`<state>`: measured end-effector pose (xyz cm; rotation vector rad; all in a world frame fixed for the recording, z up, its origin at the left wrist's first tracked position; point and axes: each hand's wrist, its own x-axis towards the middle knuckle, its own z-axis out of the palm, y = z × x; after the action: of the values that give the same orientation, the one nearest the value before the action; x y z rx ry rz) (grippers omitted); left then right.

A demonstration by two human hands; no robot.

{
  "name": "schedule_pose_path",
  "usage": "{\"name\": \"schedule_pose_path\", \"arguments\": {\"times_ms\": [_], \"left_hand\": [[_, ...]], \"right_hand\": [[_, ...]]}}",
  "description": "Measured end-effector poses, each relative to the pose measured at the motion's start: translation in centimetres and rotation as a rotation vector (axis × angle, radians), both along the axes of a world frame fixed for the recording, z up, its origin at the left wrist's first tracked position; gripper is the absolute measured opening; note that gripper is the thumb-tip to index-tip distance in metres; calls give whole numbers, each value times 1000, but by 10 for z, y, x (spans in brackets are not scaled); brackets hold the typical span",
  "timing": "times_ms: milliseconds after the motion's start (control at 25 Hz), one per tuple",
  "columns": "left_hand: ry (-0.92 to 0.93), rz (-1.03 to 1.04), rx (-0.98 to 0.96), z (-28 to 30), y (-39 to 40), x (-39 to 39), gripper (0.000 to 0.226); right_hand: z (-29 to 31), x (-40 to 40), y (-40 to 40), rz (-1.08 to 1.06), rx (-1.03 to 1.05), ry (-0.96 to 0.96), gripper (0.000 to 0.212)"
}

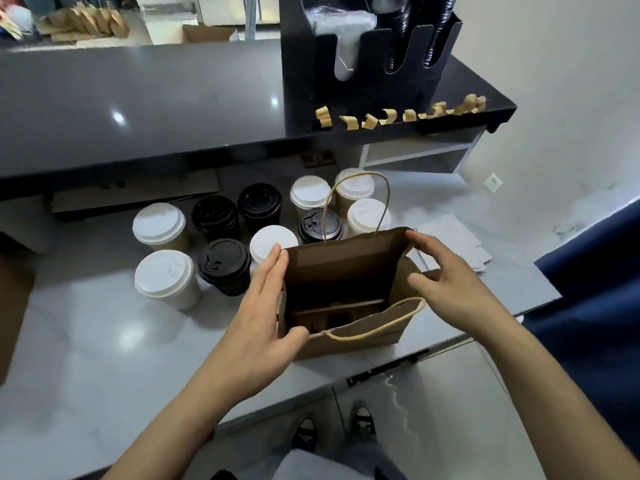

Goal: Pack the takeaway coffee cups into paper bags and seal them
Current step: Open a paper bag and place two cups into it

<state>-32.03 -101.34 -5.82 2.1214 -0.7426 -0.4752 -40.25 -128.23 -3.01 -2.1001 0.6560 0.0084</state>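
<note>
A brown paper bag [356, 337] with twisted handles stands open on the white counter [104, 341]. A cardboard cup divider [339, 306] sits at its bottom; no cup is inside. My left hand [256, 313] lies flat against the bag's left side, fingers straight, thumb at the near left corner. My right hand [450, 282] holds the bag's right wall, index finger on the far right corner, thumb against the folded side. Several lidded cups stand behind and to the left of the bag, some white-lidded [162, 278], some black [224, 261].
A raised dark counter [138, 98] runs behind the cups. Several brown tape strips [388, 117] hang from its edge, below a black lid organiser [363, 64]. White papers [453, 237] lie right of the bag. A blue cloth [588, 289] hangs at far right.
</note>
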Motion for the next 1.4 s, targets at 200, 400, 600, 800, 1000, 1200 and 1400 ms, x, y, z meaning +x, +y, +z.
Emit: {"name": "schedule_pose_path", "arguments": {"times_ms": [200, 400, 600, 800, 1000, 1200, 1400], "left_hand": [[13, 123, -12, 1, -14, -4, 91], [63, 286, -67, 1, -31, -9, 84], [60, 330, -27, 2, -41, -18, 96], [60, 345, -7, 4, -42, -23, 98], [72, 357, -4, 4, -44, -28, 98], [63, 355, -14, 5, -45, -28, 99], [49, 359, -8, 4, -46, -28, 99]], "right_hand": [[-5, 12, -24, 139, -30, 4, 68], [-5, 13, -43, 267, -58, 41, 69], [-4, 17, -58, 346, -41, 17, 62], [-2, 13, -64, 406, -55, -21, 53], [29, 19, -78, 459, -121, -10, 39], [40, 63, -106, 336, -161, -62, 30], [-13, 118, -98, 324, -332, 54, 57]]}}
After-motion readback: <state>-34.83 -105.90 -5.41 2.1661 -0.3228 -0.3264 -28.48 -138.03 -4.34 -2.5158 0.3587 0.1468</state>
